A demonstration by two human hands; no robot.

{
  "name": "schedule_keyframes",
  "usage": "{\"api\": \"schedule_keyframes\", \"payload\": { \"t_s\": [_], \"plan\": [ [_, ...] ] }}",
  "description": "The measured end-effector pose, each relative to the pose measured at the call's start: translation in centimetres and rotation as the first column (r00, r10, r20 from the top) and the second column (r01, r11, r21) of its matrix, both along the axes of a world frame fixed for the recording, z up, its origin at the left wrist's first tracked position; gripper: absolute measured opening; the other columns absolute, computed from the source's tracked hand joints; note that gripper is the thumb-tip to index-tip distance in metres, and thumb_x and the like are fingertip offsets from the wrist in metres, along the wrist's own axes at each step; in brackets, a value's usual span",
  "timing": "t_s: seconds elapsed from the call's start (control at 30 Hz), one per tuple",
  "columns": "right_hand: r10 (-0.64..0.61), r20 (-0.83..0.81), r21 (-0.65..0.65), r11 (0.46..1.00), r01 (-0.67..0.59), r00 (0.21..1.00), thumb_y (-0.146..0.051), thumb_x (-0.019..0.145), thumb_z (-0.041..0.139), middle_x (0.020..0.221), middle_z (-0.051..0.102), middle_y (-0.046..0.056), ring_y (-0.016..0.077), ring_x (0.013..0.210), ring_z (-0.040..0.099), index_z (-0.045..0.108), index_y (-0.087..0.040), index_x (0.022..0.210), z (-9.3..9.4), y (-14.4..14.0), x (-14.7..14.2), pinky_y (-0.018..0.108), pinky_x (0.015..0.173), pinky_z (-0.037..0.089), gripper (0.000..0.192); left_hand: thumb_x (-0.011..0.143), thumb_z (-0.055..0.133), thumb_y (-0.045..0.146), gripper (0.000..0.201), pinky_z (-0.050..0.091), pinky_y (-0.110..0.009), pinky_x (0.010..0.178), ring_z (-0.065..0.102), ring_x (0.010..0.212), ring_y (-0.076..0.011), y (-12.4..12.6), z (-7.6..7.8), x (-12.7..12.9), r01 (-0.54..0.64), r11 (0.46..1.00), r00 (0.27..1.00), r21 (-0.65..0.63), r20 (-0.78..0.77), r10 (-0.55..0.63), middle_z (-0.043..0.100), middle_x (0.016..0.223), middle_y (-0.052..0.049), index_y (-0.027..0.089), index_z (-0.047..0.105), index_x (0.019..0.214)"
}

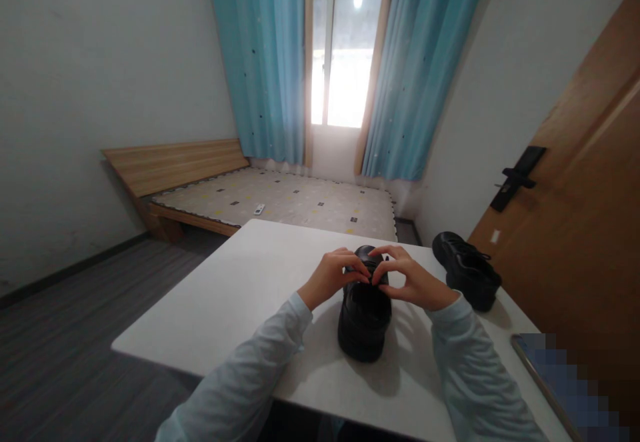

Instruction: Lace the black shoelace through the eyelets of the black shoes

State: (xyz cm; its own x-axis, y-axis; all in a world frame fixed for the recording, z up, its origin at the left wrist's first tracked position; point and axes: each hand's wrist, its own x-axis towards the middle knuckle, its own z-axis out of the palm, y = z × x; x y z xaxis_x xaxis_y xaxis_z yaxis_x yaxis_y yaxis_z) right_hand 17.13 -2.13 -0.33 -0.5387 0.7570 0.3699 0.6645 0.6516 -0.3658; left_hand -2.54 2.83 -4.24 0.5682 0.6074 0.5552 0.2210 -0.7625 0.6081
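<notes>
A black shoe (364, 322) stands on the white table (240, 295), heel toward me and toe pointing away. My left hand (334, 274) and my right hand (411, 277) meet over its upper front, fingers pinched at the lacing area. What the fingertips grip is too small to make out. A second black shoe (467, 270) lies on the table to the right, apart from both hands. Both my arms wear pale blue sleeves.
A phone (545, 382), partly blurred out, lies at the table's right front corner. A wooden door (575, 215) with a black handle stands close on the right. Beyond the table are a wooden bed (280, 199), blue curtains and a window. Grey floor lies to the left.
</notes>
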Motion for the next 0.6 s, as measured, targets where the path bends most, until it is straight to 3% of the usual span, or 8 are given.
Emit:
{"api": "schedule_keyframes", "payload": {
  "t_s": [0.17, 0.37, 0.47, 0.6],
  "plan": [
    [-0.058, 0.184, -0.062, 0.996, 0.071, 0.981, -0.007, 0.060, 0.063, 0.129, 0.046, 0.007, 0.0318, 0.122, 0.037, 0.072, -0.027, 0.080, -0.7, -0.3, -0.2, 0.055, 0.100, 0.026, 0.030, 0.071, 0.069, 0.024, 0.008, 0.044, -0.021, 0.067, 0.057, 0.070, -0.0105, 0.2, -0.3, 0.0, -0.021, 0.997, 1.000, -0.072, -0.013, 0.020, 0.066, 0.076, 0.001, 0.019, 0.069, 0.077],
    [-0.147, 0.278, -0.023, 0.987, 0.160, 0.949, -0.009, 0.059, 0.064, 0.135, 0.043, 0.006, 0.0375, 0.127, 0.029, 0.073, -0.028, 0.077, -2.1, -0.1, -0.9, 0.066, 0.095, 0.021, 0.027, 0.073, 0.067, 0.022, 0.006, 0.044, -0.020, 0.068, 0.056, 0.067, -0.0087, 0.0, -0.1, 0.0, -0.028, 0.995, 0.999, -0.097, -0.037, 0.025, 0.067, 0.077, 0.002, 0.019, 0.068, 0.078],
    [-0.143, 0.262, -0.020, 0.988, 0.154, 0.954, -0.010, 0.060, 0.067, 0.131, 0.047, 0.008, 0.0359, 0.124, 0.034, 0.072, -0.026, 0.072, -1.9, -0.1, -0.8, 0.065, 0.096, 0.022, 0.020, 0.073, 0.067, 0.022, 0.006, 0.045, -0.020, 0.068, 0.056, 0.068, -0.0089, 0.0, -0.1, 0.1, -0.040, 0.994, 0.999, -0.104, -0.030, 0.037, 0.067, 0.076, 0.002, 0.019, 0.068, 0.078],
    [-0.044, 0.140, -0.066, 0.996, 0.054, 0.989, -0.019, 0.067, 0.070, 0.129, 0.050, 0.008, 0.0316, 0.122, 0.039, 0.074, -0.025, 0.074, -1.0, -0.1, -0.2, 0.055, 0.100, 0.027, 0.009, 0.073, 0.065, 0.021, 0.006, 0.046, -0.020, 0.067, 0.058, 0.069, -0.0093, 0.0, -0.3, 0.2, -0.032, 0.991, 0.999, -0.131, 0.009, 0.033, 0.067, 0.075, 0.002, 0.018, 0.067, 0.078]
  ]
}}
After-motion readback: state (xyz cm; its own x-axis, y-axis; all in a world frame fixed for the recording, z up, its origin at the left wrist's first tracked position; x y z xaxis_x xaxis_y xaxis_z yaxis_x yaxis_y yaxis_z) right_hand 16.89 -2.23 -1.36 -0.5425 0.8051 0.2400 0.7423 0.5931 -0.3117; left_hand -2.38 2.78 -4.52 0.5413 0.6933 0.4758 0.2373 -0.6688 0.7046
